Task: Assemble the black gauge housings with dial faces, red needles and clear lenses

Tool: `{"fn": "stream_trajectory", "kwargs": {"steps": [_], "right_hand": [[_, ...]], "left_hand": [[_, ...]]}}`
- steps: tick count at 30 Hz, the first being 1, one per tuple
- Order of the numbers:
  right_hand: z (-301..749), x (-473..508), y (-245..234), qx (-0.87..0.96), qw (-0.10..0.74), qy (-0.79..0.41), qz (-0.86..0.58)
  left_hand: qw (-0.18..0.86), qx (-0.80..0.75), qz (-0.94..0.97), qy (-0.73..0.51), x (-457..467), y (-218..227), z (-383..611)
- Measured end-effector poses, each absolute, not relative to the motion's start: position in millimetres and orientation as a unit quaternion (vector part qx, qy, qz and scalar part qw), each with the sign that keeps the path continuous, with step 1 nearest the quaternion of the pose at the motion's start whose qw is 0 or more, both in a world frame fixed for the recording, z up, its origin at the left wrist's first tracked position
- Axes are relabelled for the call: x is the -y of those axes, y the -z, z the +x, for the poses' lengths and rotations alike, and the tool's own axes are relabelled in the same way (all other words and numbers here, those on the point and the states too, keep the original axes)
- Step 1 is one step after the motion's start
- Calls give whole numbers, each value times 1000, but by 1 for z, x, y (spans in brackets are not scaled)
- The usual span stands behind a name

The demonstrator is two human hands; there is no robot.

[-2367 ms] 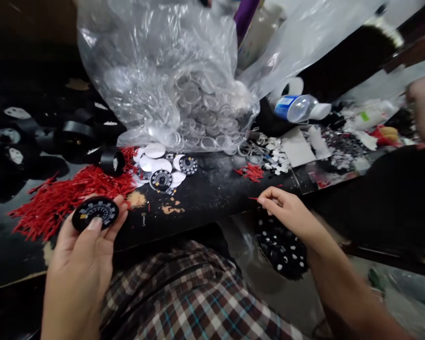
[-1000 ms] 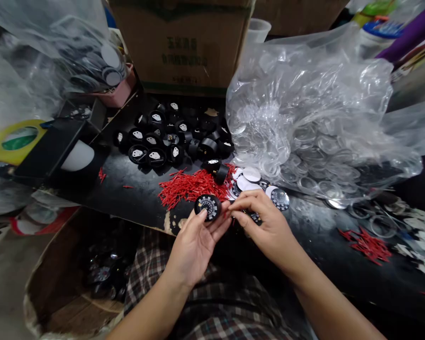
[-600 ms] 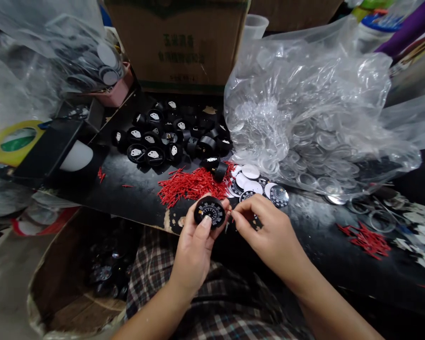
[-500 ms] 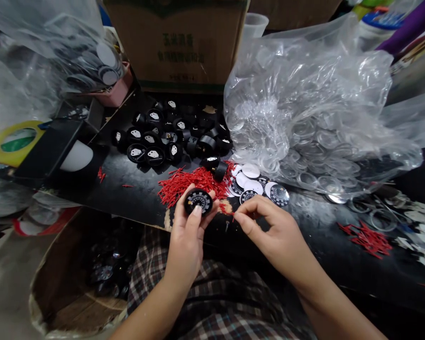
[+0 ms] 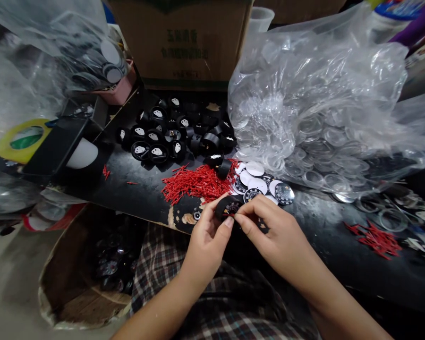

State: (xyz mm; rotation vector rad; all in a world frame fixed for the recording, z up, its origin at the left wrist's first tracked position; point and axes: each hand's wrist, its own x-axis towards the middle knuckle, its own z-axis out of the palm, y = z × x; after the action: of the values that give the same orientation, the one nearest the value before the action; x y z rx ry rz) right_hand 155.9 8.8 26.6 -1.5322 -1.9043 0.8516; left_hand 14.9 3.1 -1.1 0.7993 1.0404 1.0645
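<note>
My left hand [image 5: 207, 238] grips a small round black gauge [image 5: 226, 208] with a white-marked dial, held at the table's near edge. My right hand [image 5: 269, 233] is pinched on a thin red needle [image 5: 230, 216], its tip pressed against the gauge face. The two hands touch at the fingertips. Just behind them lies a heap of red needles [image 5: 194, 182] and a cluster of printed dial discs [image 5: 262, 182], some face down and white.
A big clear bag of transparent rings [image 5: 315, 108] fills the right. Several black gauge housings [image 5: 173, 134] sit behind, before a cardboard box [image 5: 180, 42]. A second small needle pile [image 5: 375, 236] lies right. An open carton with finished gauges [image 5: 106, 269] stands lower left.
The gauge has come down and right, toward my right hand. My right hand, pinching a red needle, has closed the gap and now meets the dial face.
</note>
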Motion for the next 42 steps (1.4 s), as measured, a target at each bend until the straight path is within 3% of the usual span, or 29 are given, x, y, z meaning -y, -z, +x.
{"fn": "stream_trajectory", "kwargs": {"steps": [10, 17, 25, 29, 34, 35, 38, 42], "right_hand": [[148, 1, -26, 702, 268, -290, -592], [157, -7, -27, 732, 279, -271, -560], [151, -16, -28, 808, 234, -122, -527], [146, -18, -35, 745, 270, -178, -583], [180, -34, -32, 715, 256, -327, -562], [193, -42, -28, 720, 253, -313, -565], [237, -74, -12, 654, 253, -87, -708], [279, -106, 5, 640, 214, -24, -738]], "left_hand": [[565, -525, 445, -455, 1, 1, 11], [751, -424, 284, -418, -7, 3, 6], [738, -478, 257, -401, -1, 4, 9], [731, -515, 165, -417, 3, 8, 19], [691, -503, 316, -411, -5, 16, 15], [698, -494, 314, -413, -8, 16, 14], [715, -470, 284, -433, -12, 19, 15], [694, -484, 297, -443, -13, 23, 17]]}}
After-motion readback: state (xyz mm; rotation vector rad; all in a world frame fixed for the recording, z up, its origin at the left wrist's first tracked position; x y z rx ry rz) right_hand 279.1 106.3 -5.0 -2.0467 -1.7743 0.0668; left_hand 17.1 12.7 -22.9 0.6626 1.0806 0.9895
